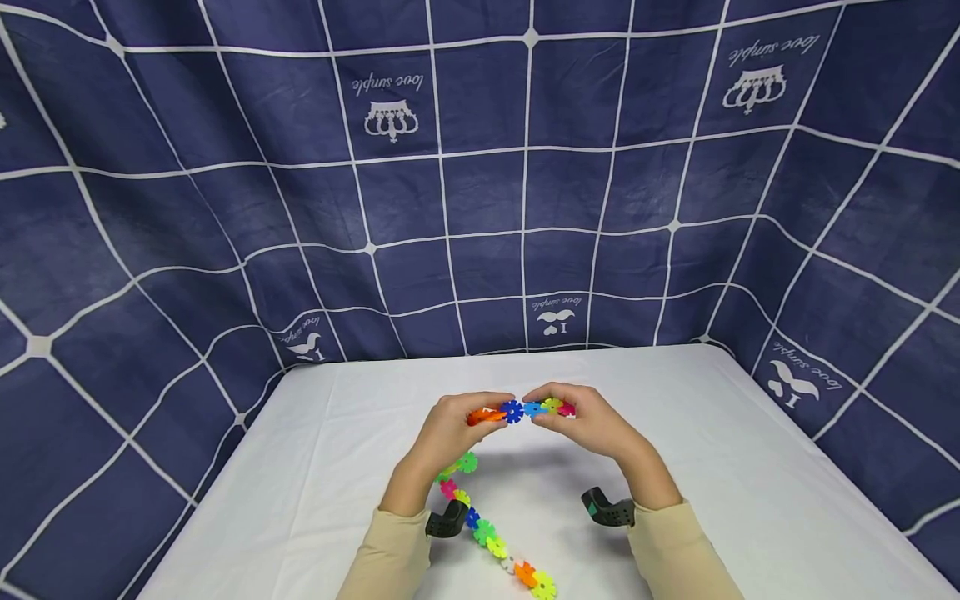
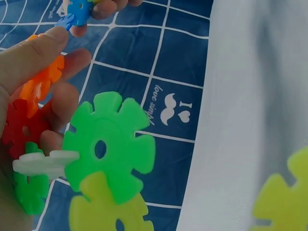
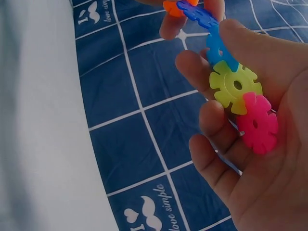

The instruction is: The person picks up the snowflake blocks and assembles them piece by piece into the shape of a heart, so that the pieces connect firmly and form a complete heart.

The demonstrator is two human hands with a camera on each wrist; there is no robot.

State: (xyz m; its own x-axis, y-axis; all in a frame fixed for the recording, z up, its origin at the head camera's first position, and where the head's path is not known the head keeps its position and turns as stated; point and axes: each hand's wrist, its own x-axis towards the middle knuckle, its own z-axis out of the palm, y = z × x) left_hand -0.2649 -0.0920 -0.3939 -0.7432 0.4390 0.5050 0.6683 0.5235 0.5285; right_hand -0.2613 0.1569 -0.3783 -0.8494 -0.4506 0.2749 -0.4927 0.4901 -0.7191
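Observation:
Over the table, my left hand [image 1: 448,423] pinches a dark blue notched plastic disc [image 1: 512,411] between thumb and fingers. That disc belongs to a chain of interlocking discs; an orange disc [image 2: 43,86] and a red disc [image 2: 19,125] lie along the palm, and a large green disc [image 2: 125,139] hangs below. My right hand [image 1: 592,421] pinches a light blue disc [image 3: 215,45], with a yellow disc [image 3: 228,79] and a pink disc [image 3: 257,127] joined behind it toward the palm. The dark blue and light blue discs meet edge to edge between the hands.
Further discs of the chain [image 1: 486,532] trail beneath the left forearm toward the near edge of the white-covered table [image 1: 300,500]. A dark blue checked curtain [image 1: 480,200] surrounds the table's back and sides. Black wrist devices [image 1: 447,519] sit on both wrists.

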